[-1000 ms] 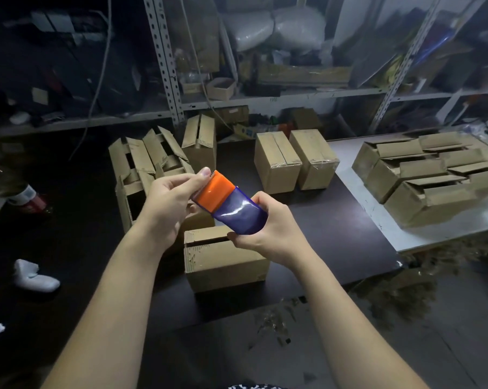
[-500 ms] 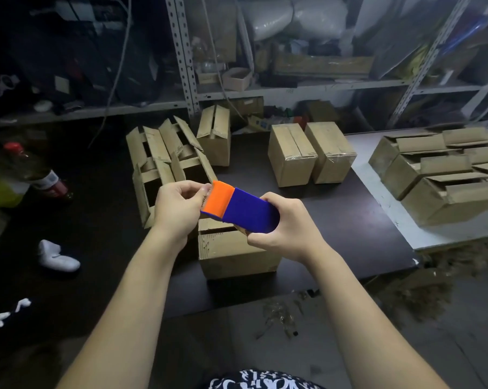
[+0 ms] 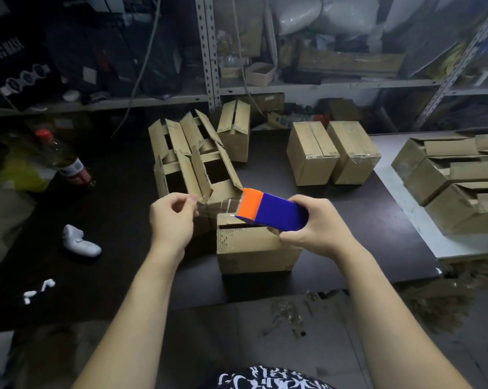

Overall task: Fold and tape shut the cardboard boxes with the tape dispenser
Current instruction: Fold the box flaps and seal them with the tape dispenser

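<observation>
Table (image 3: 265,169), frame centre.
- Box (image 3: 254,248) at mid-frame; tape dispenser (image 3: 273,210) just above its top.
- Left hand (image 3: 171,217) left of the dispenser and right hand (image 3: 318,226) on it; strip of tape (image 3: 217,204) between.
- Open boxes (image 3: 186,161) clustered behind, upper centre.
- Two boxes (image 3: 332,153) to their right, side by side.

Second table (image 3: 400,214), right edge: stacked boxes (image 3: 456,178).
Bottle (image 3: 66,161) at the left.
Shelf (image 3: 293,88) across the top.

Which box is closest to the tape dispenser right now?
The lone box beneath the tape dispenser, flaps folded, seam untaped; the others stand farther back or on the white table.
</observation>
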The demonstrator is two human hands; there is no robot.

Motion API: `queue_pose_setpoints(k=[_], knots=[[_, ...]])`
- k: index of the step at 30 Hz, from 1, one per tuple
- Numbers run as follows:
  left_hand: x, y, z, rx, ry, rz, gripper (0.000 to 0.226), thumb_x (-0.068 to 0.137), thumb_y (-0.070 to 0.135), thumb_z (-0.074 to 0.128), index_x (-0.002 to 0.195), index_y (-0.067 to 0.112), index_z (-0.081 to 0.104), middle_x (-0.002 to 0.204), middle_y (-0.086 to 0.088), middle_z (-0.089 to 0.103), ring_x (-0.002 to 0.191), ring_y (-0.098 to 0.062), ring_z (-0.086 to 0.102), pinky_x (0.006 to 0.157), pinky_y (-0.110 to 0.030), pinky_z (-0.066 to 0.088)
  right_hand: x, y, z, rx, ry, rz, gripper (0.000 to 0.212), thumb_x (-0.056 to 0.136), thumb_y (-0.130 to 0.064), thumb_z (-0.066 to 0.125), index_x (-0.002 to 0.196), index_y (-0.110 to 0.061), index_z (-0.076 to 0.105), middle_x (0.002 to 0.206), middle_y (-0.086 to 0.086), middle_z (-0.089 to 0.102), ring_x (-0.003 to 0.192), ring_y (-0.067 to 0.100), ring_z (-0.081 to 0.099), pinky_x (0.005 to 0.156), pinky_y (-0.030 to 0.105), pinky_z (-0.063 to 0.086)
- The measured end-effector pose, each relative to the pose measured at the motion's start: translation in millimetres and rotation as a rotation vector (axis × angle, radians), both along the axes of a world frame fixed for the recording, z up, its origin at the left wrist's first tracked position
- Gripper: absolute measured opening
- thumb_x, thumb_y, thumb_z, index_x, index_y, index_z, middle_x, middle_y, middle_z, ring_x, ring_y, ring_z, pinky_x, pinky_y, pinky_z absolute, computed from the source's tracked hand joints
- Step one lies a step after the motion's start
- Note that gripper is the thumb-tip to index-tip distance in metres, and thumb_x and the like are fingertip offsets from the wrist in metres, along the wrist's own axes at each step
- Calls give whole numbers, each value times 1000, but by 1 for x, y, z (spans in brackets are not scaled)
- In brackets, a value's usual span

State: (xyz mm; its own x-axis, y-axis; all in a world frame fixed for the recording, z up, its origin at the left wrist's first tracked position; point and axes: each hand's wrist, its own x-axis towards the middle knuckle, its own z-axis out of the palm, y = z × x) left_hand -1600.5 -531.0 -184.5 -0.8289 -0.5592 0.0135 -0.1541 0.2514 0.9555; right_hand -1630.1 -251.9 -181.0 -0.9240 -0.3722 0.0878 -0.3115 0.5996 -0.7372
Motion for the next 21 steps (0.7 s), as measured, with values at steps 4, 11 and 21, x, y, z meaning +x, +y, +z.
queue_pose_setpoints(k=[4,11,21], knots=[[5,3,-22,220,-19,61,11,99,24,68,90,28,74,88,-1,74,95,-19,71,86,-41,58,-2,-6,-2,58,90,-58,72,67,-45,95,116,-38,43,114,-9,65,101,14,65,84,40,61],[7,1,-48,344,13,-110,35,84,-2,80,115,13,72,108,-7,76,108,-18,72,92,-36,58,-13,-17,4,-95,107,-115,63,71,-23,92,119,-30,53,111,-20,53,106,6,55,81,21,50],[1,6,-83,-57,16,-324,56,81,-1,82,129,18,60,121,4,70,113,-2,67,78,-19,55,-29,-12,-4,-217,-83,-167,61,64,-35,83,117,-30,53,114,-8,64,102,11,65,75,20,56]])
